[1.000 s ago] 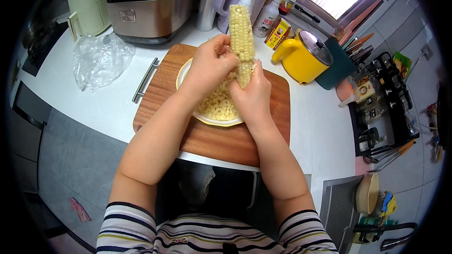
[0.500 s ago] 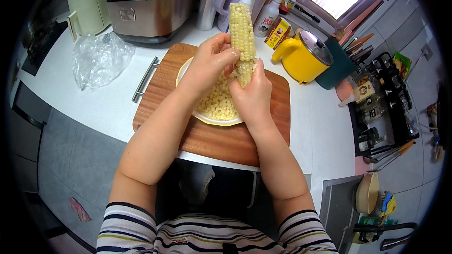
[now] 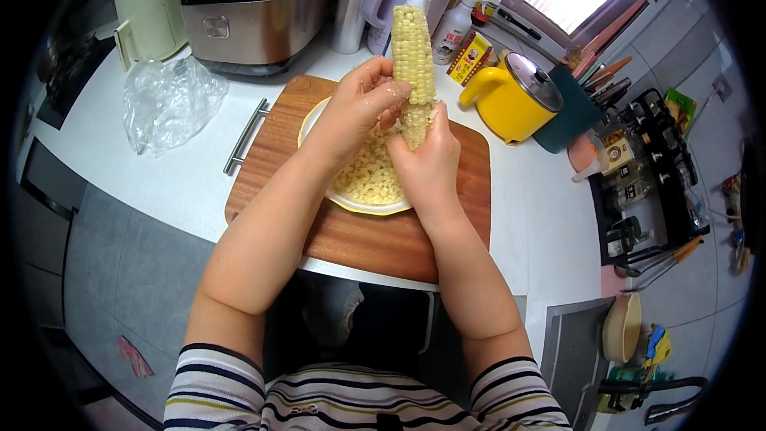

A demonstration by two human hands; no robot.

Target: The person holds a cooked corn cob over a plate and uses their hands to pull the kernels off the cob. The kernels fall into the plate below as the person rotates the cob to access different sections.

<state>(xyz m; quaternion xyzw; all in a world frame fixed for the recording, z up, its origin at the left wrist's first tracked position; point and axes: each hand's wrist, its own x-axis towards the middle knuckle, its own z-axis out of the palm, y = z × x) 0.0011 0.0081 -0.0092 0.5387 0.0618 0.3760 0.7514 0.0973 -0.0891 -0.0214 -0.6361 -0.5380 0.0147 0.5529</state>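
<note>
An ear of corn [image 3: 412, 56] stands nearly upright above a plate [image 3: 363, 207] with a yellow rim. The upper part of the ear carries pale yellow kernels, while its lower end is stripped to the cob. My right hand [image 3: 429, 156] is wrapped round that bare lower end. Closed beside the ear, my left hand [image 3: 363, 104] presses its thumb against the lowest kernels. Loose corn kernels [image 3: 369, 179] heap on the plate beneath both hands. The left fingertips are partly hidden behind the ear.
The plate rests on a wooden cutting board [image 3: 375, 247]. To the left lie a clear plastic bag [image 3: 171, 104] and a metal handle [image 3: 246, 137], with a rice cooker [image 3: 255, 16] behind. At right stand a yellow pot [image 3: 515, 108] and a sink [image 3: 570, 351].
Almost nothing differs. Both hands keep their hold on the ear of corn, and the left thumb has shifted very slightly against the kernels.
</note>
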